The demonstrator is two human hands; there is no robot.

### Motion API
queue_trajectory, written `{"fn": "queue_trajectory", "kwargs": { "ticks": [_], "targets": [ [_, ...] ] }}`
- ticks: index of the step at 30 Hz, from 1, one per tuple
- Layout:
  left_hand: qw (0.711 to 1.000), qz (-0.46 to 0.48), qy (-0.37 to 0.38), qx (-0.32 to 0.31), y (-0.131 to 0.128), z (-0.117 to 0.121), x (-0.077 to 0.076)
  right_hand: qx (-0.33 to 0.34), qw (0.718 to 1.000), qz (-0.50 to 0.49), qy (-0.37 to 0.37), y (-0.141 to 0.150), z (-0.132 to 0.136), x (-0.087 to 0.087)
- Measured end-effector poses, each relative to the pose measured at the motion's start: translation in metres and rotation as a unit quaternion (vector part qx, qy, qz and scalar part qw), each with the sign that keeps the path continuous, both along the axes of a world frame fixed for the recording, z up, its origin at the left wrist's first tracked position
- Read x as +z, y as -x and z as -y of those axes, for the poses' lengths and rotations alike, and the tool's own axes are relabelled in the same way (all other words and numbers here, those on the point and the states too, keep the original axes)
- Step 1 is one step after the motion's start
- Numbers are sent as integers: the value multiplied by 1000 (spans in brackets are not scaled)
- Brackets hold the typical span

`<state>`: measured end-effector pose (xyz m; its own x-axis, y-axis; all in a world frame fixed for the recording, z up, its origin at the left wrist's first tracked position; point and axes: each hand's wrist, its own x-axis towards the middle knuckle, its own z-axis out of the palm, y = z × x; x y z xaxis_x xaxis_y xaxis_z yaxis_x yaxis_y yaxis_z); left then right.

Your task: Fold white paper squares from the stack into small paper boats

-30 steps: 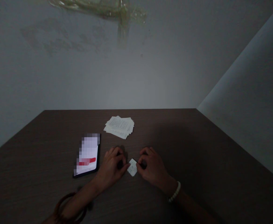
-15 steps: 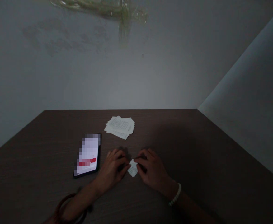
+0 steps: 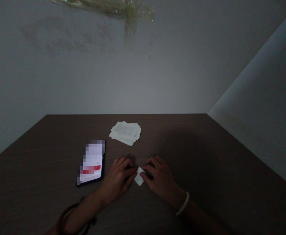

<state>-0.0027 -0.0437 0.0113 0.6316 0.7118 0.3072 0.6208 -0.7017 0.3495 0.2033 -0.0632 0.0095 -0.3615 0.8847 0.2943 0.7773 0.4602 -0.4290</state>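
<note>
A small folded piece of printed paper [image 3: 139,178] lies on the brown table between my two hands, one corner pointing toward me. My left hand [image 3: 119,174] pinches its left edge between thumb and fingertips. On the opposite side, my right hand [image 3: 158,174] has its thumb on the paper's face and its index finger by the upper right edge. The fingers cover both side corners of the paper.
Left of my left hand lies a phone [image 3: 91,161] with a lit, partly blurred screen. Beyond my hands is a loose stack of printed paper sheets [image 3: 125,133]. The table [image 3: 196,143] meets a grey wall [image 3: 143,81] at the back.
My left index finger has come down to meet the thumb at the paper's edge. My right thumb has slid slightly left onto the paper. The phone and stack stay put.
</note>
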Motion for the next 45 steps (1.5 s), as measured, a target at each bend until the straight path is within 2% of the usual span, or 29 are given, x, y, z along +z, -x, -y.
{"fn": "queue_trajectory", "kwargs": {
  "ticks": [11,17,26,32,38,45],
  "targets": [
    [999,39,-13,-20,1,1,-3,-1,995,-91,44,-5,-7,-9],
    [999,31,-15,-25,1,2,-3,58,996,-59,26,-19,-11,-11],
    [997,27,34,-59,4,-2,2,137,990,9,44,-29,-12,3],
    [993,-6,64,-96,7,-4,9,118,991,-5,61,-28,-11,3],
    [993,-1,81,-89,5,-5,8,90,993,-18,79,-26,-9,4],
    [995,-20,79,-65,6,-5,10,92,992,0,86,-26,-8,7]
  ]
}}
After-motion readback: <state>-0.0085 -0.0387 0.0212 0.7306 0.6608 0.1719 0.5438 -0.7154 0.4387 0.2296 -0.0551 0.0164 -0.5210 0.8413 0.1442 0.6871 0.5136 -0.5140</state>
